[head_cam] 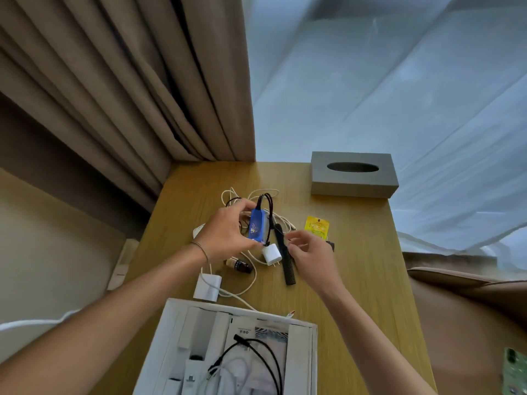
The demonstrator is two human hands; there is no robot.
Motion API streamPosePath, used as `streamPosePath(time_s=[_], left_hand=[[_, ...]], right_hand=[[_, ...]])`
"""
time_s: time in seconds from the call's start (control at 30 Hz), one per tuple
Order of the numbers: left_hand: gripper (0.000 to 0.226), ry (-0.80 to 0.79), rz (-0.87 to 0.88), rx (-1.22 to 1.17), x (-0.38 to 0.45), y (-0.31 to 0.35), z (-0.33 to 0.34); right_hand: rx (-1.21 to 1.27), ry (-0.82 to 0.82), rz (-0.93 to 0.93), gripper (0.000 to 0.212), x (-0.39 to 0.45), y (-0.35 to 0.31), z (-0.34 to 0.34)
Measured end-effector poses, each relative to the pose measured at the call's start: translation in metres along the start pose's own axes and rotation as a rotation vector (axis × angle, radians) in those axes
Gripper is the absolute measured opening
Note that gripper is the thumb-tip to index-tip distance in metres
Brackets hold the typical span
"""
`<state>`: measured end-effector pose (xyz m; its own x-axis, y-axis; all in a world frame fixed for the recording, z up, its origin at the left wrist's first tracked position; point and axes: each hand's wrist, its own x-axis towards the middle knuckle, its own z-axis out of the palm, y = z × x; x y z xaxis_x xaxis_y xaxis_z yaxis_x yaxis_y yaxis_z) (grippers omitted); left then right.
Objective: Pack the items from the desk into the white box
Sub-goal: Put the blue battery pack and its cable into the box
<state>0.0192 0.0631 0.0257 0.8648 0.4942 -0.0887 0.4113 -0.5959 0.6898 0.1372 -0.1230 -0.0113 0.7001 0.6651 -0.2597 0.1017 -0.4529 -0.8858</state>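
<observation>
Our left hand (228, 232) grips a blue device (257, 226) (black cable looped); right hand (309, 256) pinches its thin cord above the wooden desk (356, 252), curtains (142, 81) behind.

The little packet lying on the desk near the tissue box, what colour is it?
Yellow, with orange markings; the small packet shows in the head view.

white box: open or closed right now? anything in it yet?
Open, and partly filled. The white box shows no lid, and its inside is in view: a black cable, white cables and white accessories already lie in it.
</observation>
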Motion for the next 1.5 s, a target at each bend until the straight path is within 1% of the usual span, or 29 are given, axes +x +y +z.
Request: streamPosePath(time_s=[0.07,0.13,0.23,0.27,0.33,0.43,0.53,0.57,0.63,0.7,0.73,0.77,0.83,0.87,0.9,0.93,1.0,1.03,1.1,1.17,1.23,1.27,1.3,1.33,1.37,1.4,1.43,1.47,1.5], left_hand=[[0.077,0.012,-0.002,-0.024,-0.015,0.008,-0.014],[0.074,0.033,0.027,0.012,-0.030,0.015,-0.023],[0.068,0.093,0.105,0.060,-0.054,0.027,-0.031],[0.067,0.115,0.137,0.067,-0.062,0.031,-0.032],[0.066,0.165,0.182,0.108,-0.078,0.036,-0.032],[0.072,0.243,0.210,0.160,-0.100,0.038,-0.031],[0.077,0.215,0.243,0.174,-0.124,0.032,-0.031],[0.074,0.173,0.257,0.139,-0.132,0.029,-0.032],[0.057,0.122,0.261,-0.020,-0.141,0.024,-0.041],[0.045,0.191,0.289,-0.066,-0.148,0.015,-0.052],[0.050,0.231,0.309,0.000,-0.149,0.012,-0.057],[0.060,0.224,0.327,0.073,-0.149,0.009,-0.062],[0.080,0.097,0.363,0.206,-0.146,0.009,-0.067],[0.078,0.028,0.393,0.259,-0.144,0.010,-0.068],[0.070,-0.039,0.411,0.274,-0.143,0.010,-0.068],[0.061,-0.102,0.402,0.234,-0.142,0.009,-0.069],[0.051,-0.209,0.296,0.043,-0.142,0.004,-0.070],[0.049,-0.240,0.262,-0.011,-0.144,0.000,-0.069],[0.046,-0.237,0.266,0.019,-0.151,-0.008,-0.063],[0.044,-0.148,0.309,0.061,-0.160,-0.014,-0.057],[0.045,-0.045,0.386,0.083,-0.166,-0.017,-0.050],[0.045,-0.008,0.417,0.098,-0.169,-0.017,-0.047],[0.044,0.023,0.437,0.119,-0.171,-0.018,-0.045],[0.043,0.052,0.455,0.149,-0.173,-0.019,-0.044],[0.042,0.081,0.477,0.191,-0.175,-0.021,-0.042],[0.042,0.102,0.505,0.241,-0.177,-0.022,-0.041],[0.043,0.112,0.543,0.295,-0.179,-0.024,-0.039],[0.043,0.111,0.588,0.353,-0.182,-0.025,-0.036],[0.042,0.108,0.638,0.418,-0.184,-0.025,-0.032]], right_hand=[[0.013,-0.065,-0.051,0.030,-0.005,-0.015,0.004],[0.101,-0.180,-0.080,0.035,-0.012,-0.034,0.009],[0.417,-0.367,0.000,0.026,-0.028,-0.062,0.010],[0.472,-0.408,0.020,0.026,-0.035,-0.070,0.010],[0.462,-0.447,0.026,0.030,-0.049,-0.080,0.014],[0.399,-0.377,0.024,0.028,-0.069,-0.089,0.029],[0.338,-0.280,0.038,0.027,-0.088,-0.094,0.042],[0.304,-0.250,0.030,0.026,-0.095,-0.093,0.044],[0.232,-0.202,-0.017,0.028,-0.106,-0.089,0.046],[0.104,-0.137,-0.077,0.028,-0.118,-0.085,0.049],[0.037,-0.117,-0.116,0.028,-0.124,-0.084,0.050],[-0.022,-0.112,-0.160,0.033,-0.130,-0.084,0.050],[-0.127,-0.126,-0.255,0.045,-0.136,-0.086,0.049],[-0.170,-0.132,-0.300,0.048,-0.138,-0.088,0.048],[-0.196,-0.134,-0.335,0.049,-0.139,-0.090,0.047],[-0.206,-0.138,-0.354,0.050,-0.140,-0.093,0.046],[-0.199,-0.159,-0.369,0.048,-0.142,-0.095,0.044],[-0.190,-0.164,-0.366,0.047,-0.143,-0.095,0.043],[-0.150,-0.163,-0.349,0.046,-0.145,-0.094,0.040],[-0.094,-0.182,-0.331,0.047,-0.148,-0.093,0.036],[-0.023,-0.214,-0.267,0.050,-0.150,-0.090,0.034],[0.032,-0.212,-0.196,0.051,-0.149,-0.087,0.033],[0.102,-0.200,-0.086,0.049,-0.148,-0.084,0.031],[0.193,-0.194,0.062,0.040,-0.148,-0.080,0.029],[0.310,-0.227,0.225,0.029,-0.149,-0.077,0.027],[0.433,-0.302,0.373,0.029,-0.152,-0.074,0.027],[0.523,-0.391,0.477,0.041,-0.156,-0.070,0.028],[0.577,-0.458,0.529,0.049,-0.160,-0.065,0.032],[0.610,-0.486,0.555,0.051,-0.163,-0.060,0.037]])
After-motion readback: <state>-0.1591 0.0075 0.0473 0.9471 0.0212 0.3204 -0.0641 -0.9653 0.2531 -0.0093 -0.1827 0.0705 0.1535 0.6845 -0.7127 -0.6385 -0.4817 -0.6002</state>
